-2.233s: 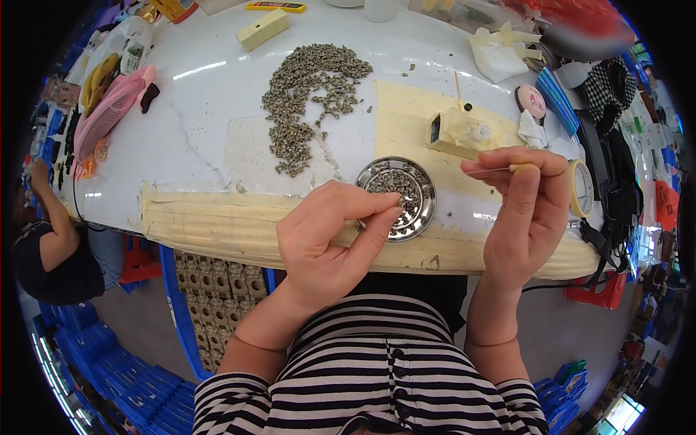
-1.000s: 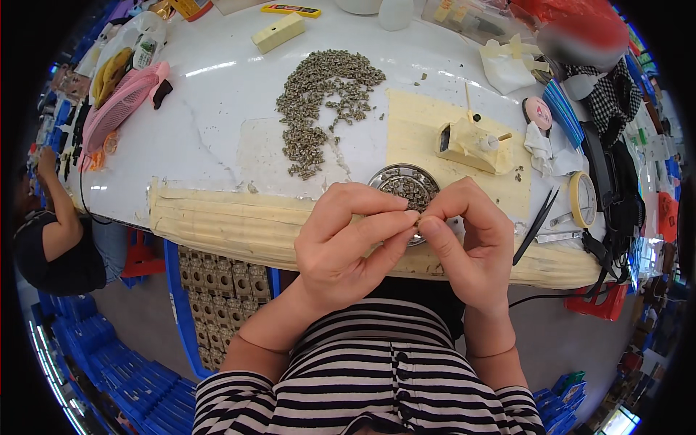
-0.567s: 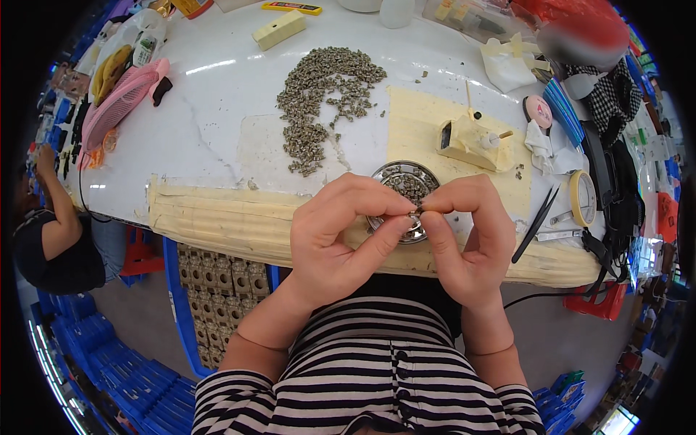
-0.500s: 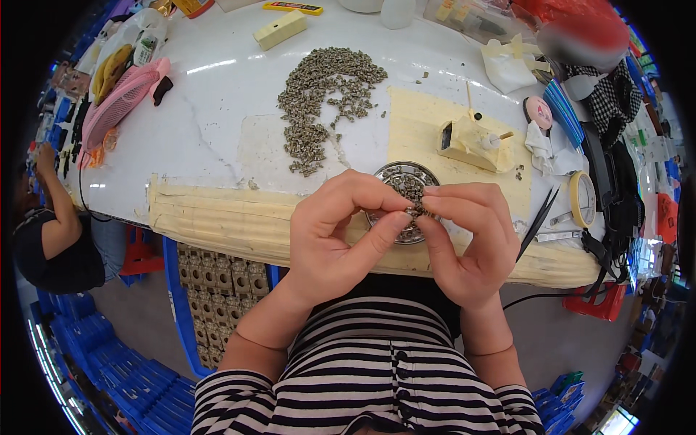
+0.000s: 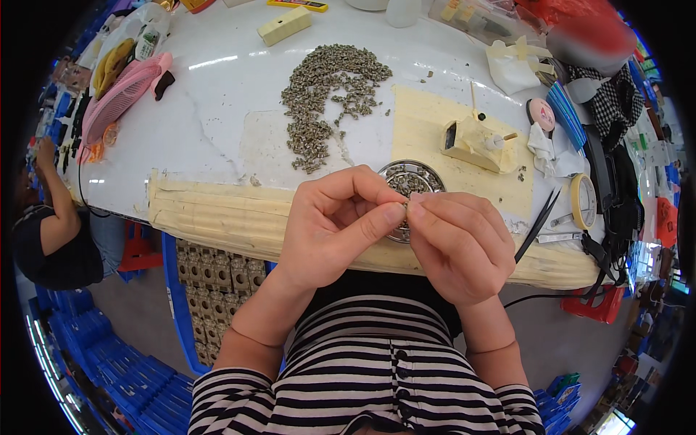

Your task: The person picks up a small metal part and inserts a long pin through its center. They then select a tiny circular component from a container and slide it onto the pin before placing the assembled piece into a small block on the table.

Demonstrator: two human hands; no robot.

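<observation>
My left hand (image 5: 330,228) and my right hand (image 5: 467,243) meet fingertip to fingertip above the near side of a round metal dish (image 5: 440,181). Both are closed in a pinch, thumb against forefinger. A tiny piece seems to sit between the tips, mostly hidden, and I cannot make out its kind. Small metal parts (image 5: 412,178) fill the dish behind my fingers. Farther off, a large curved heap of similar small metal parts (image 5: 308,109) lies loose on the white table (image 5: 217,109).
A tape-wrapped block with a spindle (image 5: 478,148) stands on a yellow sheet. Black tweezers (image 5: 538,225) and a tape roll (image 5: 582,199) lie right. A pink mesh basket (image 5: 119,101) is far left. Below the padded edge, a blue crate (image 5: 176,304) holds metal blocks. Another person (image 5: 61,232) sits left.
My right hand has shifted slightly left and its fingers have folded together. The fingertips have drawn closer, nearer the dish's near edge, uncovering more of its contents. The view has shifted slightly.
</observation>
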